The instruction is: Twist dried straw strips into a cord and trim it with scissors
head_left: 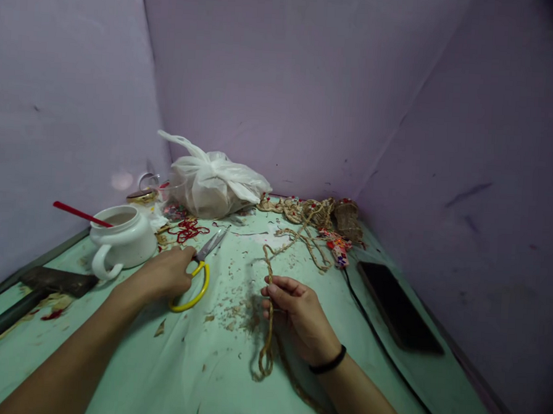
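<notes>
My left hand is closed on one handle loop of the yellow-handled scissors, whose metal blades point away from me, slightly parted. My right hand, with a black band at the wrist, pinches a braided jute cord between thumb and fingers. A small loop forms the cord's lower end, hanging below the fingers. From my grip the cord runs up and back toward a heap of jute cord by the far wall. Another strand trails under my right wrist toward the front.
At left stand a white mug with a red stick in it and a dark hammer-like tool. Behind are a tied white plastic bag and red thread. A black phone and a black cable lie right.
</notes>
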Action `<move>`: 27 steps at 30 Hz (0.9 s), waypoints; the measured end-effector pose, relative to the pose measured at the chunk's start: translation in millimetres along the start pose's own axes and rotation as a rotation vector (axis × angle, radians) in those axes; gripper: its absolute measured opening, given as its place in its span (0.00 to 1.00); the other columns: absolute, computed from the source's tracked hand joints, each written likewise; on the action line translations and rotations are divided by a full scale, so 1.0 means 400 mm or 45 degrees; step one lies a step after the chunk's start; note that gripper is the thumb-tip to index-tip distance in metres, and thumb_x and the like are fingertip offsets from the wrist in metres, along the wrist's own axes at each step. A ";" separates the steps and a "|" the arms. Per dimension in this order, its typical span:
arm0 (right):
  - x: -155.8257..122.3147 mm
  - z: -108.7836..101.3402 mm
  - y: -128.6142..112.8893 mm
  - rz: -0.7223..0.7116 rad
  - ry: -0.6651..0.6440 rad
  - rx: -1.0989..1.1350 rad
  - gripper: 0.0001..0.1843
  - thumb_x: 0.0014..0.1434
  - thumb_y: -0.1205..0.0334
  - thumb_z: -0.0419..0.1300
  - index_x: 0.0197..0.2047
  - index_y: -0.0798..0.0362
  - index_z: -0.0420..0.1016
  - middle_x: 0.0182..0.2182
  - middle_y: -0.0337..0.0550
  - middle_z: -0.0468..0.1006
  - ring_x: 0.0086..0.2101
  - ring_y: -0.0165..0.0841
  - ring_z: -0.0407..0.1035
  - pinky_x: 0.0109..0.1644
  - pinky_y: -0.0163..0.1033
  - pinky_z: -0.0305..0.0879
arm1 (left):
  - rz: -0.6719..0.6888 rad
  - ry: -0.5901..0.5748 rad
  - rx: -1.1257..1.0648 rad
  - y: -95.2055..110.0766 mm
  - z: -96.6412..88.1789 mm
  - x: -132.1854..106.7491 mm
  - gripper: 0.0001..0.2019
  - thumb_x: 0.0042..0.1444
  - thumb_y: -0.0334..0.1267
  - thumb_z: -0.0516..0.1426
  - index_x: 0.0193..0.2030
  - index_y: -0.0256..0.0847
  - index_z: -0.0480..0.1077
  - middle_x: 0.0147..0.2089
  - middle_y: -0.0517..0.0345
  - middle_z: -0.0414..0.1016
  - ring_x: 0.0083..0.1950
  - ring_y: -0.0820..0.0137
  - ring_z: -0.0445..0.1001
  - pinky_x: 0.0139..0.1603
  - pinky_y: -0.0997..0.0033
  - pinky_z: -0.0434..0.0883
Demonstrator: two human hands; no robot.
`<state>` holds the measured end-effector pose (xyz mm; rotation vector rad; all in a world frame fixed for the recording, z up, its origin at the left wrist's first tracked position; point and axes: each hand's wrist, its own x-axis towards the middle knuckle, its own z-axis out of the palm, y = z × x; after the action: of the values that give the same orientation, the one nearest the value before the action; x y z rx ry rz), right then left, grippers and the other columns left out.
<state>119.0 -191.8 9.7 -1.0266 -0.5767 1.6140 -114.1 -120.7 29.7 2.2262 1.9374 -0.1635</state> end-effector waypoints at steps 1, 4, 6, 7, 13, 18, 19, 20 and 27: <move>-0.001 0.001 0.001 -0.007 0.005 -0.010 0.16 0.35 0.66 0.69 0.28 0.59 0.70 0.20 0.41 0.75 0.18 0.27 0.67 0.22 0.33 0.64 | 0.016 -0.032 0.012 0.002 0.008 -0.002 0.19 0.42 0.33 0.51 0.45 0.39 0.64 0.40 0.49 0.71 0.40 0.63 0.70 0.36 0.70 0.64; -0.003 -0.001 0.000 -0.023 0.017 -0.041 0.15 0.35 0.66 0.69 0.28 0.59 0.71 0.21 0.41 0.75 0.18 0.27 0.68 0.23 0.33 0.65 | -0.044 0.005 0.082 0.031 0.018 -0.011 0.23 0.39 0.31 0.51 0.47 0.39 0.63 0.41 0.47 0.70 0.40 0.61 0.70 0.34 0.70 0.64; -0.004 -0.005 -0.004 -0.030 0.001 -0.049 0.15 0.35 0.65 0.69 0.29 0.59 0.72 0.22 0.42 0.75 0.19 0.27 0.68 0.25 0.33 0.66 | -0.127 0.055 0.107 0.054 0.017 -0.016 0.22 0.40 0.32 0.50 0.46 0.38 0.63 0.41 0.45 0.70 0.40 0.59 0.70 0.33 0.68 0.64; -0.004 -0.006 -0.006 -0.031 -0.014 -0.048 0.15 0.35 0.65 0.69 0.29 0.59 0.72 0.23 0.42 0.75 0.20 0.27 0.68 0.26 0.34 0.66 | -0.157 0.079 0.102 0.062 0.015 -0.017 0.21 0.40 0.33 0.50 0.46 0.38 0.63 0.40 0.44 0.71 0.40 0.58 0.70 0.32 0.68 0.64; -0.009 -0.008 -0.016 -0.035 -0.043 -0.038 0.16 0.32 0.68 0.69 0.29 0.60 0.73 0.23 0.42 0.75 0.22 0.28 0.69 0.30 0.35 0.67 | -0.289 0.143 -0.003 0.039 0.016 0.010 0.22 0.40 0.41 0.50 0.45 0.38 0.65 0.41 0.43 0.72 0.40 0.54 0.71 0.32 0.65 0.64; -0.011 -0.009 -0.028 -0.031 0.019 -0.063 0.15 0.30 0.66 0.69 0.25 0.61 0.73 0.21 0.42 0.75 0.21 0.28 0.68 0.28 0.34 0.66 | -0.244 0.225 -0.169 0.007 -0.003 0.032 0.23 0.42 0.44 0.50 0.45 0.35 0.64 0.43 0.43 0.71 0.42 0.56 0.70 0.37 0.66 0.65; -0.011 -0.010 -0.031 -0.040 0.056 -0.080 0.15 0.30 0.66 0.69 0.25 0.60 0.73 0.21 0.41 0.74 0.20 0.27 0.68 0.26 0.34 0.66 | -0.208 0.263 -0.193 0.009 -0.011 0.030 0.22 0.44 0.45 0.49 0.44 0.34 0.65 0.41 0.44 0.71 0.42 0.57 0.70 0.38 0.66 0.65; -0.011 -0.011 -0.033 -0.060 0.097 -0.099 0.15 0.30 0.66 0.69 0.24 0.60 0.72 0.20 0.41 0.74 0.20 0.27 0.67 0.24 0.33 0.65 | -0.163 0.314 -0.216 0.015 -0.017 0.025 0.20 0.46 0.46 0.47 0.42 0.35 0.65 0.40 0.45 0.71 0.42 0.58 0.70 0.38 0.66 0.64; -0.014 -0.004 -0.047 -0.325 0.245 -0.144 0.10 0.32 0.66 0.67 0.22 0.59 0.73 0.16 0.36 0.70 0.17 0.25 0.63 0.19 0.30 0.61 | 0.331 0.442 -0.500 0.117 0.003 -0.061 0.17 0.53 0.38 0.44 0.49 0.39 0.59 0.33 0.56 0.71 0.32 0.69 0.70 0.34 0.72 0.66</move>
<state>130.4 -191.7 25.7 -1.1285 -0.6454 1.2556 -71.1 -150.9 36.8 2.3053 1.6144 0.6215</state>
